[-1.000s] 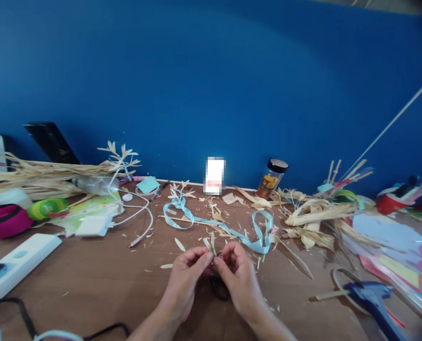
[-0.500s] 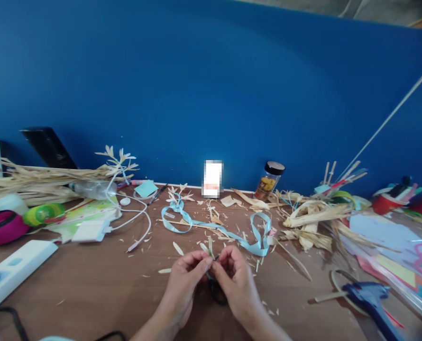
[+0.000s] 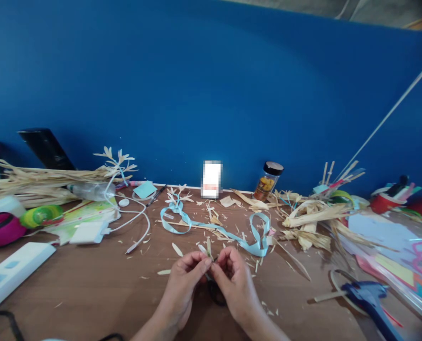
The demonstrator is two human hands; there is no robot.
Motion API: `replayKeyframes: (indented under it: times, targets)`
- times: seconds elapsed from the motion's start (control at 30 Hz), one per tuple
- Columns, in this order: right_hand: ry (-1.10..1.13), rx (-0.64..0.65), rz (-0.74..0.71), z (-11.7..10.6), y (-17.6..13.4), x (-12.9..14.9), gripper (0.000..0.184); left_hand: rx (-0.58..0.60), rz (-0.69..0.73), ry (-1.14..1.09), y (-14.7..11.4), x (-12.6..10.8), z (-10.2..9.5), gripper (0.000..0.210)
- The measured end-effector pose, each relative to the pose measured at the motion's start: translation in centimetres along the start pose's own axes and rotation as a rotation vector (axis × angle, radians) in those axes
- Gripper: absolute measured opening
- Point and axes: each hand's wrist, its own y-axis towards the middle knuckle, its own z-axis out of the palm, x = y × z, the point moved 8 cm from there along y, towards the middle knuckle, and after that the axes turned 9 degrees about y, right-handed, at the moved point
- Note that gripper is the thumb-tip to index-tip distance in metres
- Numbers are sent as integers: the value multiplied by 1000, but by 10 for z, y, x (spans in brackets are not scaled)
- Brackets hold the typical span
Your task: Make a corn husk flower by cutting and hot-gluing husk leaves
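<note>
Both the left hand (image 3: pixel 185 279) and right hand (image 3: pixel 235 277) keep fingers pinched, seemingly on one pale strip (image 3: pixel 208 246), its length pointing toward the wall (image 3: pixel 211 94).

The widest lane I have is bare tabletop (image 3: pixel 114 289) left of the left hand (image 3: pixel 184 279), reaching out to the power strip (image 3: pixel 19 272) near the left edge. Past the right hand (image 3: pixel 235 277), a scrap-dotted lane ends at my blue glue gun (image 3: pixel 369 296) near the right edge. Toward the rear edge, the pale-blue ribbon (image 3: pixel 228 231) bars my way, with the jar (image 3: pixel 267 182) behind. Dry husks (image 3: pixel 310 213) crowd the rear right; charger (image 3: pixel 87 233) and white cable (image 3: pixel 132 248) clutter the rear left.
</note>
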Motion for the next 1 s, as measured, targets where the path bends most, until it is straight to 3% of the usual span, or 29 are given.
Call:
replayKeyframes:
  times: [1.0]
  targets:
    - [-53, 0, 17, -2, 2, -10, 17, 14, -22, 54, 2, 6, -2, 14]
